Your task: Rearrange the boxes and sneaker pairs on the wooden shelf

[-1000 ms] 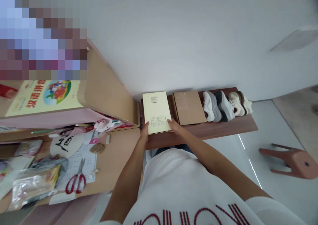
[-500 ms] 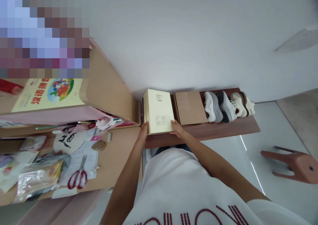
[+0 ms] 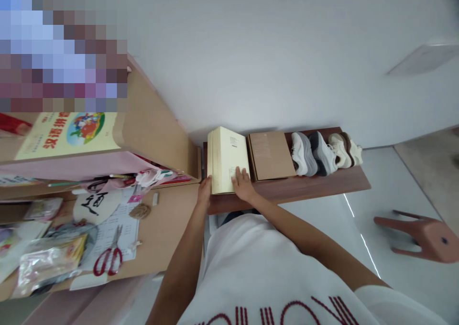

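A cream shoebox [image 3: 228, 153] with small printed labels sits at the left end of a brown wooden bench [image 3: 272, 191]. My left hand [image 3: 204, 191] grips its left side near the front corner; some of its fingers are hidden. On the front right part of the lid lies my right hand [image 3: 244, 185], fingers spread and flat. The box's left side shows, and its top looks a little tilted. Right beside it stands a brown cardboard box [image 3: 271, 155], which neither hand touches.
Two pairs of sneakers [image 3: 317, 153] stand further right along the bench. At left, a desk [image 3: 175, 210] carries red-handled scissors [image 3: 109, 255], a white cap [image 3: 96, 205], papers and plastic packets. A reddish-brown stool [image 3: 430, 239] is on the floor at right. A wall rises behind the bench.
My right hand has moved from the box's right front corner onto its lid, fingers now spread. The box has tilted slightly, showing more of its left side. My left hand stays at the left side.
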Motion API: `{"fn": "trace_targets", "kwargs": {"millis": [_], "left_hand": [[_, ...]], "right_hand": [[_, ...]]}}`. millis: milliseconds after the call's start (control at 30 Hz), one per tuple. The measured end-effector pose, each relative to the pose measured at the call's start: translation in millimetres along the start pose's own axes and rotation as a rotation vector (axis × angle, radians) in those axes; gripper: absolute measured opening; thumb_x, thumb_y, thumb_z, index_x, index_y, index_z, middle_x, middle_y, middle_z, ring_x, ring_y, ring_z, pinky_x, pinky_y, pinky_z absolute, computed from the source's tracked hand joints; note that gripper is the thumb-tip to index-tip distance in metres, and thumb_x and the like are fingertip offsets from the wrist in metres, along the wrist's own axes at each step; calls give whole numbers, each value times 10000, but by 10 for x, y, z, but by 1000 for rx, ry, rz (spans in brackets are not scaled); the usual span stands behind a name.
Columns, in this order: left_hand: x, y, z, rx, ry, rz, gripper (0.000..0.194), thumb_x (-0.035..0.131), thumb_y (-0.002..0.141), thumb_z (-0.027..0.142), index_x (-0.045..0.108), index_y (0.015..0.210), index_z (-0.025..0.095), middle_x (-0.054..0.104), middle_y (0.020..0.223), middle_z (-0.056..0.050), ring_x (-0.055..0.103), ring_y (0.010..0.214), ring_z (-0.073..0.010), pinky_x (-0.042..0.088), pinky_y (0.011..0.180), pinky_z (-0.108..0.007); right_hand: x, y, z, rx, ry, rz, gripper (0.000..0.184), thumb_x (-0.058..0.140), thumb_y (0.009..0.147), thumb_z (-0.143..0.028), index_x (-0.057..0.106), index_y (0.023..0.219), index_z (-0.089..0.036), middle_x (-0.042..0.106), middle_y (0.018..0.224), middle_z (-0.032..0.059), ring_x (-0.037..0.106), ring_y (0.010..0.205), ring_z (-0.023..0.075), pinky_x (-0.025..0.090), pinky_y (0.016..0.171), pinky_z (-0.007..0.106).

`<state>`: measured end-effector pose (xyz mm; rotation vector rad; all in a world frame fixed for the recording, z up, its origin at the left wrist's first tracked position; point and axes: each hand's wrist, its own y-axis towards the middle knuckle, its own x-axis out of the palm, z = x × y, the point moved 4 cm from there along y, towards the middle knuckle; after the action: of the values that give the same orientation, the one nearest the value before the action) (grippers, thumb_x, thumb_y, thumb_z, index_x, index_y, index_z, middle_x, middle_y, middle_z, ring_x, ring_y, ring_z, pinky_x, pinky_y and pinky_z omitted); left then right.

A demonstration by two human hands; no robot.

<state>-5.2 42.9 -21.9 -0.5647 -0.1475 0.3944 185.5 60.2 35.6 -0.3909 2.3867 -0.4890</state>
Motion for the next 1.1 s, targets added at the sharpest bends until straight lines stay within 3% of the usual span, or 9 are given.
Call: {"fn": "trace_targets", "kwargs": {"millis": [167, 300, 400, 600, 833, 1100], "left_hand": [[186, -143, 218, -40, -140, -76, 492, 690, 857, 540, 704, 1155, 149, 745, 1161, -137, 687, 1132, -291, 544, 1000, -438], [248, -292, 340, -51, -125, -129, 472, 701, 869, 498, 688, 1206, 169, 736, 1199, -122, 685, 1146, -293, 555, 996, -446], [261, -377, 376, -11, -152, -151, 476, 708, 875, 456, 671, 1250, 165, 708, 1268, -120, 666, 1185, -282, 538, 1027, -430], [198, -399, 391, 67, -140, -113, 568, 726, 864, 424, 611, 1377, 211, 671, 1338, -95, 615, 1262, -286, 516, 1060, -429], [102, -449, 355, 130, -165, -112, 603, 753, 831, 402, 607, 1393, 241, 665, 1352, -60, 568, 1320, -279, 464, 1116, -446], [60, -436, 201, 79, -154, -113, 561, 740, 837, 365, 619, 1373, 251, 649, 1375, -65, 566, 1325, -275, 458, 1120, -446]], "right_hand": [[0, -48, -216, -61, 79, -57, 771, 259, 1025, -583, 69, 1629, -144, 83, 1690, 139, -9, 1567, 264, 66, 1260, 502], [-27, -72, -221, -59, 170, -92, 916, 372, 959, -700, -11, 1631, -210, 17, 1702, 93, -28, 1568, 263, 88, 1261, 506], [-51, -54, -185, -108, 247, -83, 952, 396, 943, -719, -46, 1629, -228, 52, 1705, 79, 4, 1570, 253, 98, 1266, 490], [-27, -16, -174, -207, 319, -50, 989, 413, 932, -726, -77, 1625, -218, 119, 1698, 89, 94, 1565, 249, 115, 1267, 460], [61, -62, -156, -265, 357, -70, 949, 409, 965, -652, -81, 1622, -175, 136, 1694, 107, 116, 1562, 228, 130, 1263, 427], [99, -106, -41, -198, 351, -50, 899, 389, 981, -638, -61, 1627, -203, 154, 1692, 96, 144, 1558, 216, 145, 1261, 428]]}}
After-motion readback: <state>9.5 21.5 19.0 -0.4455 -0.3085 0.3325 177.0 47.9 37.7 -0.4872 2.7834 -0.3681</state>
